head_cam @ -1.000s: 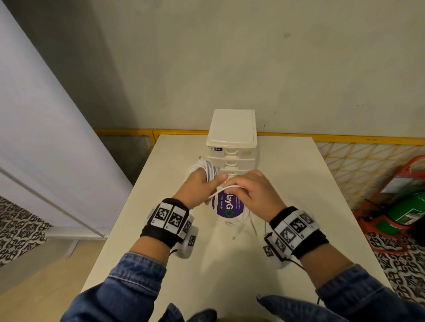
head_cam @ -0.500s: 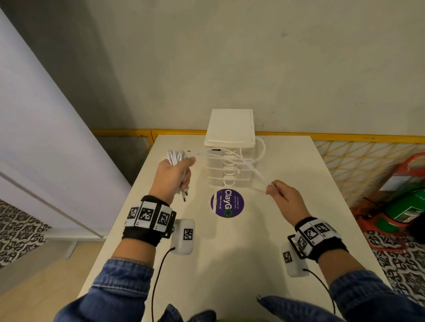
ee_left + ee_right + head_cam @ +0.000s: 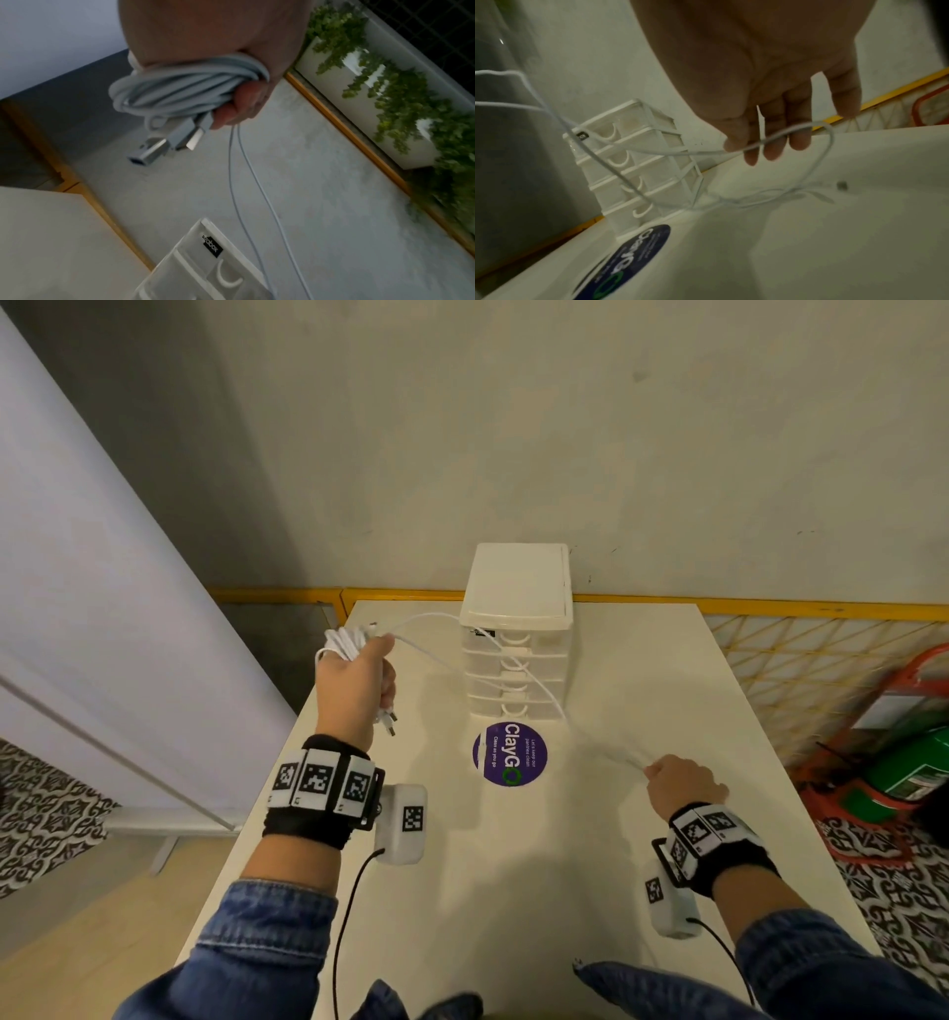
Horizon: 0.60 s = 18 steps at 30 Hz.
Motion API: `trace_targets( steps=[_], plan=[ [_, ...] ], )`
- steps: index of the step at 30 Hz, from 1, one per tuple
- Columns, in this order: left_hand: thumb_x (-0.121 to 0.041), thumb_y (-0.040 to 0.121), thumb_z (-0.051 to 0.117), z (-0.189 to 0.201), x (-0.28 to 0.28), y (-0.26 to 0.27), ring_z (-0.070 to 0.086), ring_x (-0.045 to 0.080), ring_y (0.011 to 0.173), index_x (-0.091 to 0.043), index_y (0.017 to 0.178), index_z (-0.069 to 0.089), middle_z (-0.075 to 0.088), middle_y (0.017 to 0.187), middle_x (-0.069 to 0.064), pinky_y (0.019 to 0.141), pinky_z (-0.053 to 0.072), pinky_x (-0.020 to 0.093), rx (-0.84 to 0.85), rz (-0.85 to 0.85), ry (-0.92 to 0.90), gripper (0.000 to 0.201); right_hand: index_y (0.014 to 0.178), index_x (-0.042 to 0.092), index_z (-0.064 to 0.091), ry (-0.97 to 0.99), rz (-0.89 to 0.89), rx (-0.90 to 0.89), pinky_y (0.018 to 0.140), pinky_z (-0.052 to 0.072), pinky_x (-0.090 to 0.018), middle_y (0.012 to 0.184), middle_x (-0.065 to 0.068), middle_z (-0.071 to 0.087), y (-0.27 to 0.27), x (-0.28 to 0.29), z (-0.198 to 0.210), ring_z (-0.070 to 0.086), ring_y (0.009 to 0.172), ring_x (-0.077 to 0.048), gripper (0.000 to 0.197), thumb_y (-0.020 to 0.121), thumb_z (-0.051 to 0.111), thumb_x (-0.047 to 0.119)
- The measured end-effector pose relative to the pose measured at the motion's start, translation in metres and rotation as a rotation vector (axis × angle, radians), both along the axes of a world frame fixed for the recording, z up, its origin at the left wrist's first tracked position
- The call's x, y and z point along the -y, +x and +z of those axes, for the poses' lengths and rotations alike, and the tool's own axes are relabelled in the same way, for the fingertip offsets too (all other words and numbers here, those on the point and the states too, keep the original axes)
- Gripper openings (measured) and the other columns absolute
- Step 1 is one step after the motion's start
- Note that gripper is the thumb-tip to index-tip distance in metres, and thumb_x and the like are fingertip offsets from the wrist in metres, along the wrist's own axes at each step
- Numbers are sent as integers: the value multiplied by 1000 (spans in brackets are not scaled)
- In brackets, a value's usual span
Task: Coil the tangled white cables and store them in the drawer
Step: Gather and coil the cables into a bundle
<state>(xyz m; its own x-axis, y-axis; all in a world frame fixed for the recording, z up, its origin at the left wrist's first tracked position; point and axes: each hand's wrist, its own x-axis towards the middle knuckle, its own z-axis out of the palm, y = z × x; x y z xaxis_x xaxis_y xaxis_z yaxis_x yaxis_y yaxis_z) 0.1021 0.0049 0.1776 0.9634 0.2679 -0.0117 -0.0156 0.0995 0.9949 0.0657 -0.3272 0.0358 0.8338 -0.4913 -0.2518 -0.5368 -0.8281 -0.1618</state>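
Observation:
My left hand [image 3: 359,680] grips a coiled bundle of white cable [image 3: 346,642] above the table's left side; in the left wrist view the coil [image 3: 180,89] is wound round the fingers with USB plugs [image 3: 174,140] hanging from it. Loose white strands [image 3: 513,665] run from the coil past the front of the white drawer unit [image 3: 516,629] to my right hand [image 3: 678,785]. My right hand pinches the cable [image 3: 777,136] between thumb and fingers low over the table, and a loop hangs below it. All drawers look closed.
The white table [image 3: 513,865] carries a round purple sticker [image 3: 509,755] in front of the drawer unit. A yellow rail [image 3: 770,611] runs along the far edge. A green and orange object [image 3: 904,762] stands on the floor to the right.
My hands have drawn apart from the middle: the left with the coil up and left, the right down and right, stretching the cable across the drawer unit's front.

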Motion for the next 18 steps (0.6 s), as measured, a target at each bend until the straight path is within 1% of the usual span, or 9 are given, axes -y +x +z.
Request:
trace_targets(
  steps=[2, 4, 8, 10, 12, 14, 15, 17, 18],
  plan=[
    [-17, 90, 57, -1, 9, -3, 36, 13, 35, -13, 73, 43, 44, 43, -4, 39, 35, 22, -29, -151, 77, 23, 132, 16, 45, 96, 71, 122, 102, 35, -43, 136, -12, 48, 5, -9, 9, 43, 125, -31, 39, 93, 40, 16],
    [-18, 90, 58, -1, 22, -7, 35, 16, 35, -12, 68, 45, 42, 44, 0, 41, 35, 24, -54, -308, 189, 26, 137, 13, 38, 276, 153, 415, 106, 34, -42, 141, -14, 43, 11, -26, 25, 39, 129, -32, 51, 88, 41, 2],
    [-12, 87, 59, 2, 49, -17, 29, 18, 31, -4, 60, 47, 37, 37, 5, 41, 29, 26, -55, -468, 340, 31, 138, 13, 38, 576, 390, 889, 107, 27, -23, 141, -4, 44, 11, -69, 80, 38, 131, -15, 49, 91, 35, 1],
    [-9, 87, 59, 4, 56, -20, 28, 19, 29, -4, 66, 48, 37, 36, 5, 40, 27, 27, -58, -506, 347, 25, 140, 14, 35, 593, 566, 935, 107, 23, -13, 138, 7, 41, 7, -84, 101, 33, 129, -3, 46, 94, 33, 13],
    [-9, 87, 59, 6, 59, -22, 28, 19, 30, -3, 65, 49, 36, 37, 8, 40, 27, 27, -51, -531, 349, 24, 142, 18, 31, 588, 730, 857, 105, 20, -8, 136, 13, 38, 6, -97, 108, 31, 128, 3, 46, 96, 36, 22],
    [-9, 87, 59, 8, 59, -23, 29, 20, 31, -1, 68, 53, 38, 42, 9, 40, 27, 26, -39, -563, 346, 22, 141, 22, 34, 657, 808, 709, 101, 30, -10, 129, 13, 48, 7, -103, 101, 43, 119, 2, 45, 97, 41, 20],
    [-10, 87, 59, 9, 59, -23, 29, 20, 32, 0, 69, 54, 39, 44, 9, 40, 28, 26, -34, -584, 343, 21, 136, 22, 41, 711, 797, 647, 95, 39, -15, 116, 14, 57, 8, -104, 96, 53, 106, -1, 40, 97, 42, 17],
    [-12, 88, 59, 5, 55, -24, 29, 20, 32, 3, 66, 53, 40, 43, 9, 41, 29, 26, -31, -627, 354, 27, 122, 18, 56, 795, 729, 638, 80, 46, -24, 88, 16, 62, 9, -103, 91, 57, 80, 0, 29, 96, 42, 15],
    [-14, 88, 59, 3, 54, -25, 30, 21, 31, 8, 65, 52, 40, 42, 8, 41, 31, 26, -30, -650, 359, 33, 117, 17, 59, 798, 711, 688, 79, 44, -22, 88, 17, 61, 9, -101, 92, 56, 79, 5, 27, 96, 42, 14]
  ],
)
